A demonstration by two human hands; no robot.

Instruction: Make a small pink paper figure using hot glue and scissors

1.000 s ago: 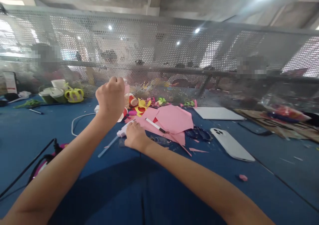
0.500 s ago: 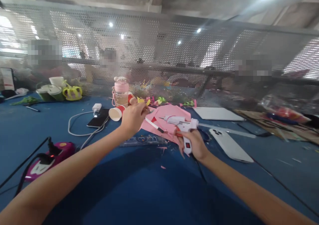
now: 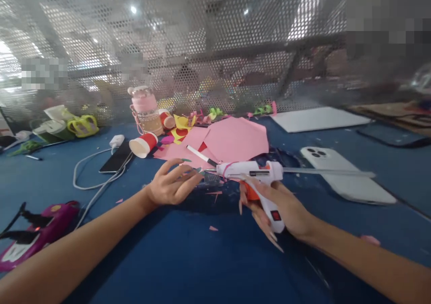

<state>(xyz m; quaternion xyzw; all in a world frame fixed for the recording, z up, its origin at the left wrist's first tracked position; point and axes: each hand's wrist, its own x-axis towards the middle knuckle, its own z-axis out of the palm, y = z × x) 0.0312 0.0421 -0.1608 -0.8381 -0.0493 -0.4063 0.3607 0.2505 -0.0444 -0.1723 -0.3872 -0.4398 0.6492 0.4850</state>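
My right hand is wrapped round the handle of a white and orange hot glue gun, its nozzle pointing left. A clear glue stick runs out of its back, above a white phone. My left hand is stretched out close to the nozzle tip, fingers apart, with nothing visible in it; the thumb is hard to make out. Behind the hands lie pink paper sheets with a white marker with a black cap on them. Part of a clear ruler shows below the nozzle.
A pink-lidded bottle, red paper cups, and yellow and green paper pieces stand or lie behind. A black phone with a white cable and a purple power strip are at left. A white flat board lies at back right.
My left hand has come back off the paper, down beside the nozzle, and its fingers have spread. The glue gun has come nearer in my right hand. The view has tilted down.
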